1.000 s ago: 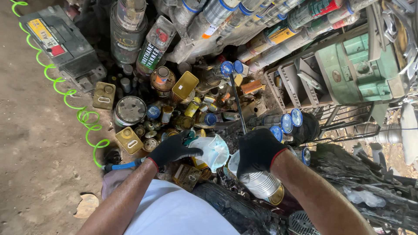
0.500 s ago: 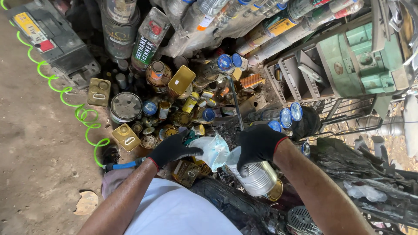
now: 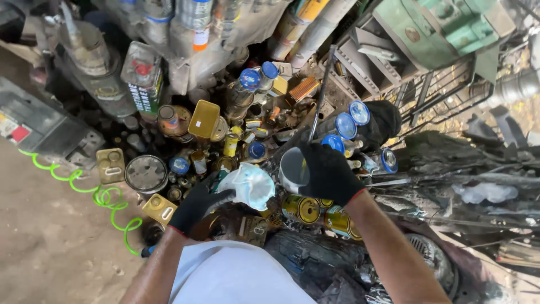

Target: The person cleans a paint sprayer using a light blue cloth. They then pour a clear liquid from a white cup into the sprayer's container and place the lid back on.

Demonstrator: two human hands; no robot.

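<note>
1. While both hands worked among the clutter, the right hand in a black glove was clenched around a grey metal can, held tilted just right of the pale crumpled cloth.
2. The left hand, also gloved, gripped that cloth at its lower left edge.
3. Progress, as judged: can lifted and cloth in hand, the two nearly touching; no wiping evident yet.
4. Beyond the cloth: a yellow rectangular tin, a round grey lid, blue-capped bottles.
5. Left of the cloth, on the floor: a green coiled hose.
</note>
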